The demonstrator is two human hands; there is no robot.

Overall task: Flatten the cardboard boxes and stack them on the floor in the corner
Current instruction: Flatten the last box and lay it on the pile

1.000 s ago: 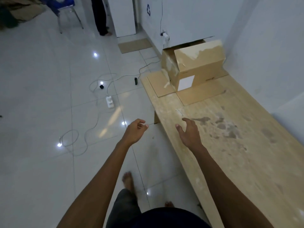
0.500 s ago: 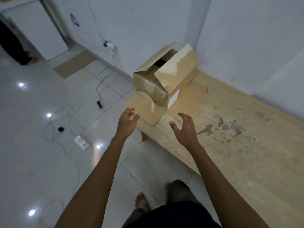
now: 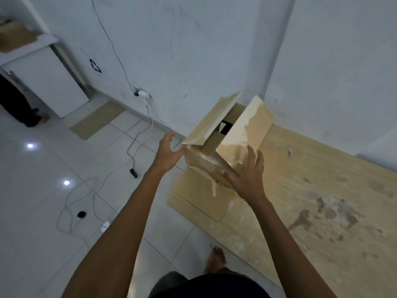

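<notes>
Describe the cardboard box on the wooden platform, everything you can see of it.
The cardboard box is brown and not yet flattened. It stands near the wall corner on flat cardboard sheets that lie on the wooden platform. Its two top flaps are raised, showing a dark inside. Pale torn patches mark its surface, and a loose tape strip hangs at the front. The left hand touches its left flap corner with straight fingers; the right hand is spread open at its front right edge, contact unclear.

Both bare arms reach forward, the left hand and the right hand held apart, palms turned toward each other, fingers straight and spread.
</notes>
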